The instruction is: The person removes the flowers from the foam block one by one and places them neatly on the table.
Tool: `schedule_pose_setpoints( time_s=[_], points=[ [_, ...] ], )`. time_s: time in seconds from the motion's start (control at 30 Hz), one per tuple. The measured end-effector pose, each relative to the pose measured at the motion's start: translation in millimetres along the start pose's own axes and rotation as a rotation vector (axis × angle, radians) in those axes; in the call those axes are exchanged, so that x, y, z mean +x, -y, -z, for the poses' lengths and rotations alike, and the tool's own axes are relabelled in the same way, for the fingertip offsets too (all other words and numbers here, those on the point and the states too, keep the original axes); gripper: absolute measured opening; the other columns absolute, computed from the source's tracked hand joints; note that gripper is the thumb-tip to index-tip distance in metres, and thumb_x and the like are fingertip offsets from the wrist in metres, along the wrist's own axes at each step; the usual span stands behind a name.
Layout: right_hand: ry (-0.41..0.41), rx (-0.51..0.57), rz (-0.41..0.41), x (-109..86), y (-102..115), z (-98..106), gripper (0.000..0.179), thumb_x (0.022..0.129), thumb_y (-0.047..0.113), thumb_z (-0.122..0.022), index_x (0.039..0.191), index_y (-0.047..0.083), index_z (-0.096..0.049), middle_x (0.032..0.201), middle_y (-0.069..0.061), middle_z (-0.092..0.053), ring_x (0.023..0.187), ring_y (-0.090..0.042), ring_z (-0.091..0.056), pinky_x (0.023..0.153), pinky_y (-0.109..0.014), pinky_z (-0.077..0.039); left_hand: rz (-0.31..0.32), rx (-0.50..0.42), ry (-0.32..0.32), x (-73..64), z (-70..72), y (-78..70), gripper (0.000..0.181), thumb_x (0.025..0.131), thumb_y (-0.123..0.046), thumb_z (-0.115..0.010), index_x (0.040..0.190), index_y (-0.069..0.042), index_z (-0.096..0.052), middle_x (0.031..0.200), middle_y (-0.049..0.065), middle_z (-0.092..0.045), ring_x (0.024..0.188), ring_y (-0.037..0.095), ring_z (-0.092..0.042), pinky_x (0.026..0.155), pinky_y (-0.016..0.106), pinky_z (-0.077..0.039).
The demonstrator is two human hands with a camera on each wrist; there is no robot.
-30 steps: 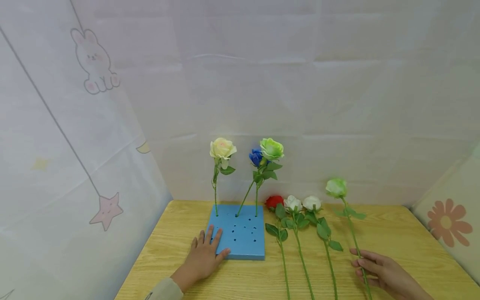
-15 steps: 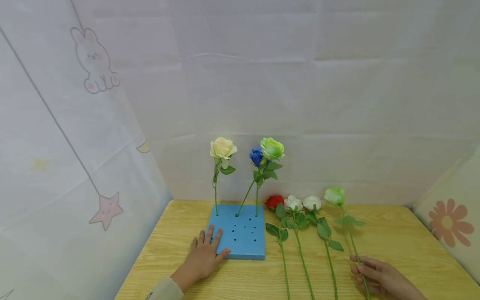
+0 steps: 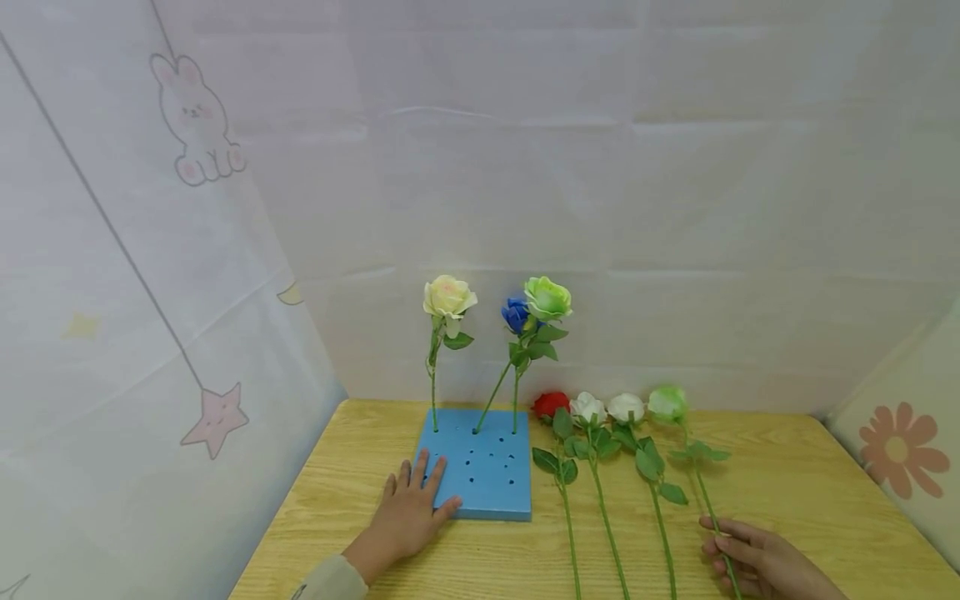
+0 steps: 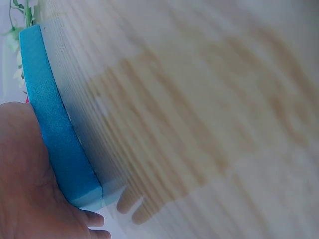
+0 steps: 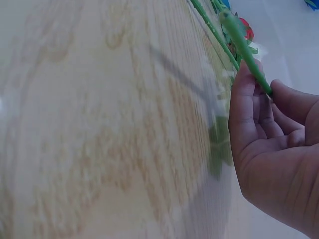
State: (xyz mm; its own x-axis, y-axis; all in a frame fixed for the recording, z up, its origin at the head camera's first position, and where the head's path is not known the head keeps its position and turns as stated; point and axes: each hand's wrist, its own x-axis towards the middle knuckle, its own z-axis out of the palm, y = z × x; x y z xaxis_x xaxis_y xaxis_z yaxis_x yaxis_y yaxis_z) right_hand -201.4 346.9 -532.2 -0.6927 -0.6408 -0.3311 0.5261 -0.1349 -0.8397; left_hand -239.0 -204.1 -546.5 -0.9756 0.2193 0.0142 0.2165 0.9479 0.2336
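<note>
My left hand (image 3: 408,512) lies with spread, straight fingers on the near left corner of a blue foam block (image 3: 487,496) dotted with small holes. Three artificial roses stand in the block's back row: a pale yellow rose (image 3: 449,297), a blue rose (image 3: 515,315) on a slanted stem, and a bright green rose (image 3: 548,298). At the right, my right hand (image 3: 768,558) pinches the stem of a light green rose (image 3: 667,403) between thumb and fingers. In the right wrist view the cut end of that green stem (image 5: 244,50) sticks out past the fingertips.
Between block and right hand, a red rose (image 3: 551,405) and two white roses, one white rose (image 3: 587,409) beside another white rose (image 3: 626,407), lie in a row, stems toward me. A pale fabric backdrop (image 3: 525,167) rises behind the wooden table (image 3: 345,450).
The light green rose has sunk, its bloom coming down level with the white roses, while my right hand lowered slightly. My left hand has stayed on the block.
</note>
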Motion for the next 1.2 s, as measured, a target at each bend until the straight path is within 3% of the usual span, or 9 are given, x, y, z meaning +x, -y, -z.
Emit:
schedule_pose_setpoints(
  time_s=[0.4,0.77,0.97,1.2],
  points=[
    [0.022,0.012,-0.008,5.6,-5.2,3.4,0.042,0.104,0.021,-0.032,0.142,0.003,-0.028,0.113,-0.006,-0.058,0.085,-0.014,-0.056,0.08,-0.033,-0.048,0.003,-0.018,0.013,-1.4,1.7,0.1,0.079,0.089,-0.071,-0.024,0.152,-0.024,-0.016,0.157,0.013,-0.004,0.139,0.046,-0.012,0.104,0.067,-0.015],
    [0.1,0.122,-0.048,7.0,-9.4,0.1,0.039,0.105,0.018,-0.027,0.14,0.003,-0.022,0.118,-0.006,-0.054,0.093,-0.014,-0.056,0.087,-0.03,-0.047,-0.005,-0.011,0.0,-0.3,-1.5,0.1,0.078,0.09,-0.07,-0.027,0.152,-0.023,-0.016,0.156,0.014,-0.005,0.138,0.047,-0.013,0.103,0.068,-0.015],
    [0.064,0.109,-0.067,6.9,-7.5,-6.4,0.041,0.105,0.019,-0.029,0.141,0.002,-0.02,0.119,-0.007,-0.055,0.097,-0.016,-0.058,0.087,-0.031,-0.048,-0.002,-0.007,0.008,-1.3,1.5,-1.0,0.079,0.089,-0.071,-0.025,0.152,-0.024,-0.015,0.156,0.014,-0.005,0.138,0.046,-0.013,0.103,0.067,-0.016],
    [0.074,0.008,-0.063,7.1,-0.6,-9.4,0.038,0.105,0.021,-0.029,0.137,0.0,-0.026,0.117,-0.009,-0.056,0.095,-0.018,-0.058,0.079,-0.03,-0.048,0.007,0.001,0.007,-0.3,1.8,-0.9,0.079,0.089,-0.071,-0.025,0.152,-0.024,-0.015,0.157,0.013,-0.005,0.138,0.046,-0.014,0.104,0.066,-0.016]
  ],
)
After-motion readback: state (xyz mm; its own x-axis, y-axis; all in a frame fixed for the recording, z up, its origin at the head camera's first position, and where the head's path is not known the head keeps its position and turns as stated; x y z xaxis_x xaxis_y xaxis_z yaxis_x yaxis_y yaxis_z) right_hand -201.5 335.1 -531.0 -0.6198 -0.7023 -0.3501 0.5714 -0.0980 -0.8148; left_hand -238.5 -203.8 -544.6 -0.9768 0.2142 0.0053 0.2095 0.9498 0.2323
